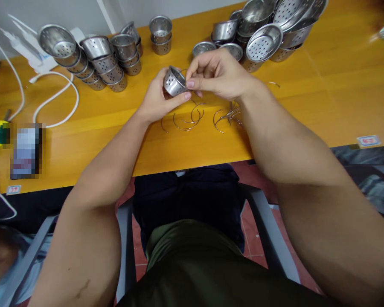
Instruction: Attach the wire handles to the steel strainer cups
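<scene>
My left hand [158, 96] is closed around a small perforated metal cup [173, 82], tilted so its mouth faces right. At the cup's rim, the thumb and fingers of my right hand [213, 74] pinch a thin curved wire, of which only a short piece shows above the fingers. Below the hands, several loose curved wires [187, 128] lie on the yellow table [185, 153]. A tangled bunch of similar wires [229, 116] rests beside my right forearm.
Stacks of perforated cups [107, 64] stand at the back left, with another short stack [161, 36] near the wall. More cups and larger strainers [264, 42] crowd the back right. A phone [25, 151], white cable [77, 100] and power strip [40, 55] lie left.
</scene>
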`<act>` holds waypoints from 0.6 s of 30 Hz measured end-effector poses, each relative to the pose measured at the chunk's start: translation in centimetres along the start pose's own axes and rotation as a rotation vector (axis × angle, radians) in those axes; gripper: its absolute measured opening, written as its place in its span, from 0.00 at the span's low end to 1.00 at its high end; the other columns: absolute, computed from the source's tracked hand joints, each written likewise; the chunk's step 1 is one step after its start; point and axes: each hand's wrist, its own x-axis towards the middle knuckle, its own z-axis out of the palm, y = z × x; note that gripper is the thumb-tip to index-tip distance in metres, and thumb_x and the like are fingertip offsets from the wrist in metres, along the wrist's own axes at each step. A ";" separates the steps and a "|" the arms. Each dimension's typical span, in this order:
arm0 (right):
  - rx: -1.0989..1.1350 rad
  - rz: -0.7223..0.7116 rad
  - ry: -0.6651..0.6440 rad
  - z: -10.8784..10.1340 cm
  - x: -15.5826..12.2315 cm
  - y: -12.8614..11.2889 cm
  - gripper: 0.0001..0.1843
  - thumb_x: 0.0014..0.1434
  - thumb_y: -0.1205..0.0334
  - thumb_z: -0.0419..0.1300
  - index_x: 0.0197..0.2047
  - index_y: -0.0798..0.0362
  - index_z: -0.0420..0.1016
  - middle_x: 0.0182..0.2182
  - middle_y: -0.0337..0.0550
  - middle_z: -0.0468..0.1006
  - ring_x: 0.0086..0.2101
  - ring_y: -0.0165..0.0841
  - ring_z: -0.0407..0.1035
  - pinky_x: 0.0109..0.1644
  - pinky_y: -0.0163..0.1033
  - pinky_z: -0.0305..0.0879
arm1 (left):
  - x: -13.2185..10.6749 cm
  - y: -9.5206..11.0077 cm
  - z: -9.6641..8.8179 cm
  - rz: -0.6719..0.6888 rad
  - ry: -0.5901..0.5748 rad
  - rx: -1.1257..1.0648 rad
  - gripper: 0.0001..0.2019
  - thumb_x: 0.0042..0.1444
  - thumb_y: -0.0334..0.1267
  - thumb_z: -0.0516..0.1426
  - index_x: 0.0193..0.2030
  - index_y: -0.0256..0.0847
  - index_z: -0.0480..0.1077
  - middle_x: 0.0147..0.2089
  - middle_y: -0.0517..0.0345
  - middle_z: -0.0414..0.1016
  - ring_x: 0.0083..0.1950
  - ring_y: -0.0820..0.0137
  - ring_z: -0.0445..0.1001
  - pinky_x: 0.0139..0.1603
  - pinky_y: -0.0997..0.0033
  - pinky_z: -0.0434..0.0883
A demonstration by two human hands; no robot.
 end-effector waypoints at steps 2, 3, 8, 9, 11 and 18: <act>0.009 -0.017 0.050 -0.1 0.1 0.5 0.30 0.71 0.33 0.86 0.53 0.49 0.85 0.33 0.38 0.81 0.26 0.33 0.70 0.31 0.39 0.67 | 0.2 -0.4 0.3 0.005 0.033 0.005 0.38 0.48 0.65 0.88 0.52 0.57 0.75 0.55 0.53 0.85 0.58 0.46 0.86 0.63 0.42 0.86; 0.010 -0.029 0.076 -0.2 0.2 0.8 0.29 0.71 0.34 0.85 0.54 0.48 0.84 0.33 0.37 0.81 0.25 0.33 0.69 0.30 0.39 0.66 | 0.3 -0.6 0.4 0.013 0.043 0.003 0.39 0.47 0.65 0.88 0.53 0.57 0.74 0.57 0.53 0.84 0.60 0.46 0.86 0.64 0.42 0.86; -0.048 -0.057 0.199 -0.1 0.9 2.4 0.31 0.69 0.36 0.86 0.56 0.46 0.78 0.39 0.38 0.83 0.25 0.32 0.69 0.28 0.40 0.70 | 0.9 -1.0 -0.1 0.052 0.039 0.019 0.40 0.49 0.64 0.86 0.59 0.59 0.72 0.60 0.53 0.81 0.71 0.45 0.79 0.70 0.39 0.82; -0.060 -0.075 0.214 0.0 0.9 2.7 0.33 0.68 0.34 0.86 0.56 0.46 0.77 0.41 0.38 0.84 0.25 0.32 0.69 0.28 0.40 0.71 | 0.9 -0.8 -0.2 0.063 0.045 0.030 0.39 0.50 0.64 0.84 0.60 0.60 0.73 0.60 0.53 0.82 0.71 0.44 0.78 0.71 0.37 0.81; -0.095 -0.112 0.223 0.1 1.0 3.0 0.33 0.69 0.31 0.85 0.54 0.47 0.79 0.42 0.39 0.84 0.26 0.31 0.70 0.28 0.39 0.72 | 1.0 -0.3 -0.5 0.091 0.050 0.064 0.35 0.52 0.65 0.82 0.60 0.65 0.74 0.57 0.55 0.82 0.72 0.42 0.77 0.72 0.32 0.80; -0.155 -0.144 0.272 0.4 0.8 2.8 0.37 0.72 0.23 0.79 0.55 0.49 0.83 0.45 0.44 0.85 0.27 0.31 0.70 0.30 0.40 0.73 | 1.0 -0.4 -0.4 0.168 -0.010 0.148 0.36 0.55 0.69 0.74 0.68 0.76 0.71 0.55 0.53 0.82 0.76 0.40 0.75 0.69 0.23 0.80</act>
